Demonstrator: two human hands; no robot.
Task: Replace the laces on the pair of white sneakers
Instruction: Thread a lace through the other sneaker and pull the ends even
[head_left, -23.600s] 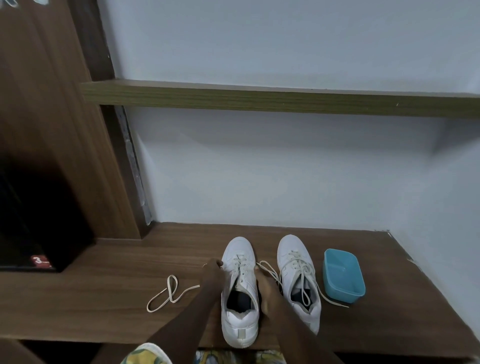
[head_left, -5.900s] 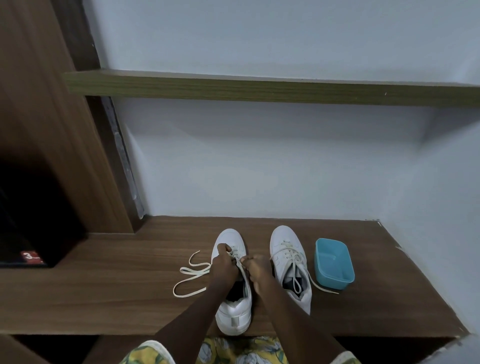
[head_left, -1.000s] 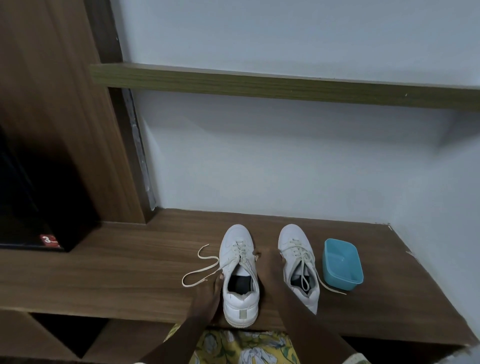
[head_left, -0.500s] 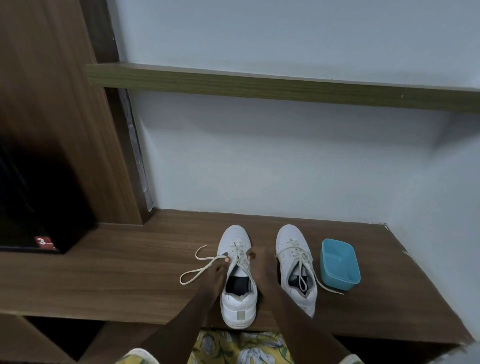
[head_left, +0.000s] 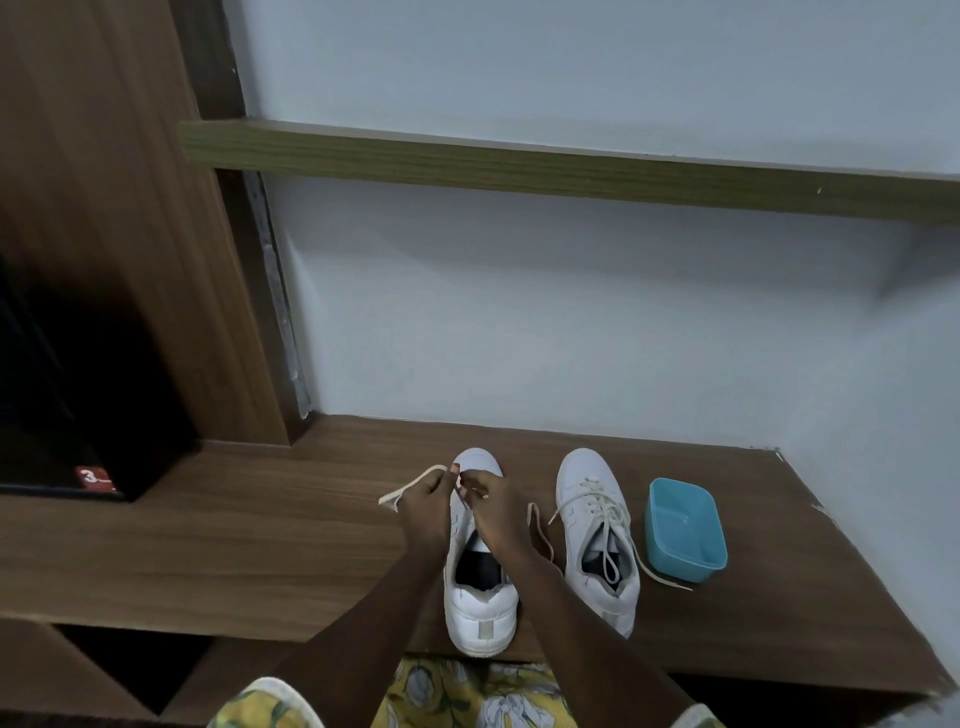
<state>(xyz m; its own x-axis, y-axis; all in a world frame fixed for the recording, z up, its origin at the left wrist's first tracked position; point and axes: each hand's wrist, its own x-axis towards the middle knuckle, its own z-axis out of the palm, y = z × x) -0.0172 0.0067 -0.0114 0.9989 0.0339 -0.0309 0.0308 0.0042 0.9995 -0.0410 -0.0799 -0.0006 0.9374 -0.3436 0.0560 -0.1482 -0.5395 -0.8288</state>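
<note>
Both of my hands pinch the cream lace over the front of the sneaker I am working on. My left hand holds one strand between thumb and fingertips, and a loop of it arcs out to the left above the wood. My right hand has its fingers curled tight on the lace right next to the left, fingertips nearly touching; another run of the same lace trails out on its right side. Whether that strand passes through an eyelet I cannot tell, since my hands cover the eyelets.

Under them the left sneaker sits heel toward me, its dark insole showing and its heel at the near edge of the wooden ledge. Just beside it on the right stands the right sneaker, laced, with one loose end lying toward a blue tub. Above, a green shelf crosses the pale wall.
</note>
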